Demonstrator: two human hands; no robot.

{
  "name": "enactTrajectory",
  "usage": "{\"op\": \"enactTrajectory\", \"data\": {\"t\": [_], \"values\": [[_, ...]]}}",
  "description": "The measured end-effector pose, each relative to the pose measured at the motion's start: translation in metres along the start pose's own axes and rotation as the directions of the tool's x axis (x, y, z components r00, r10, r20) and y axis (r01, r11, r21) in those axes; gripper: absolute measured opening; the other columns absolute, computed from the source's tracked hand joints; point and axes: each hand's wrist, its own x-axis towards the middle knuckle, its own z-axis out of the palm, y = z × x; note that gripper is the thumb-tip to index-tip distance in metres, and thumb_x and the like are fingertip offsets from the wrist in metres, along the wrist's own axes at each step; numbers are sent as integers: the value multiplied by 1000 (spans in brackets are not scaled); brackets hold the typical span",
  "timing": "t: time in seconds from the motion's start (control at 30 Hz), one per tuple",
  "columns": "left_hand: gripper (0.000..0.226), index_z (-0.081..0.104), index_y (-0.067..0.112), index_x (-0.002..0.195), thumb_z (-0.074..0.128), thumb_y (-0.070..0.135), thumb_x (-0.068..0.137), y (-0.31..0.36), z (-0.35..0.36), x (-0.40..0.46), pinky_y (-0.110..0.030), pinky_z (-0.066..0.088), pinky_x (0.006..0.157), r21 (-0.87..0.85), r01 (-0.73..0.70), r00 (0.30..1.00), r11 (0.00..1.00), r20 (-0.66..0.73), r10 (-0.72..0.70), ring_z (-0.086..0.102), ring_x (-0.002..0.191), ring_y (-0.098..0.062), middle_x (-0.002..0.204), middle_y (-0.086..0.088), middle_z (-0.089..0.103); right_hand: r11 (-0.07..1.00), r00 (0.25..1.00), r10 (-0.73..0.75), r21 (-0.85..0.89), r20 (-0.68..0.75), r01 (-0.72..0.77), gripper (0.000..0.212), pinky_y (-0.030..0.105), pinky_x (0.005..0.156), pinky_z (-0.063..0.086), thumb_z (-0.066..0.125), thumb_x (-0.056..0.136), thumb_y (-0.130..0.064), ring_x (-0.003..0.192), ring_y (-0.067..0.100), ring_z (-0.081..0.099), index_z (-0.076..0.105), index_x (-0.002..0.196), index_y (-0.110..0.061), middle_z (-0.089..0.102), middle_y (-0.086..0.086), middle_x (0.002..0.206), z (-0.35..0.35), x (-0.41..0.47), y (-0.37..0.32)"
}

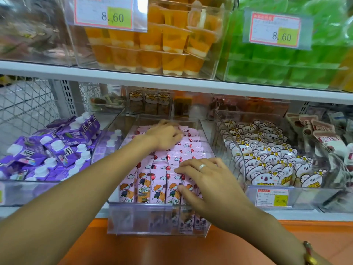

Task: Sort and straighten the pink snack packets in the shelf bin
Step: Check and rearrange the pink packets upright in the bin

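Note:
Several pink snack packets [158,180] with a cartoon child and red balloon stand in rows inside a clear plastic shelf bin [152,219] at the centre. My left hand [165,135] rests on the back rows, fingers curled down onto the packet tops. My right hand [204,180], wearing a ring, lies flat with fingers spread on the front right packets, thumb against their faces. Packets under both hands are hidden. The front row stands upright; the rows behind overlap like tiles.
A bin of purple drink pouches [55,150] sits to the left, a bin of koala-faced packets [267,161] to the right. Orange jelly cups [152,44] and green ones [286,64] fill the shelf above. An orange ledge [172,249] runs below.

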Motion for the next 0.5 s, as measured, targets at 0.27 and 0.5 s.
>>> {"op": "enactTrajectory", "data": {"t": [0.27, 0.5], "values": [[59, 31, 25, 145, 55, 30, 91, -34, -16, -120, -41, 50, 86, -49, 95, 856, 994, -506, -107, 48, 121, -21, 141, 0, 40, 999, 997, 20, 42, -79, -17, 40, 32, 95, 36, 53, 86, -3, 125, 18, 44, 63, 120, -21, 56, -2, 130, -6, 0, 8], [26, 67, 25, 108, 53, 40, 92, -42, -7, -155, -35, 45, 71, -181, 337, 845, 924, -375, -381, 63, 98, -34, 92, -2, 73, 912, 871, 404, 190, -279, -363, 37, 31, 64, 40, 57, 89, -22, 91, 24, 58, 51, 125, -15, 59, 2, 107, -18, 0, 26]]}}
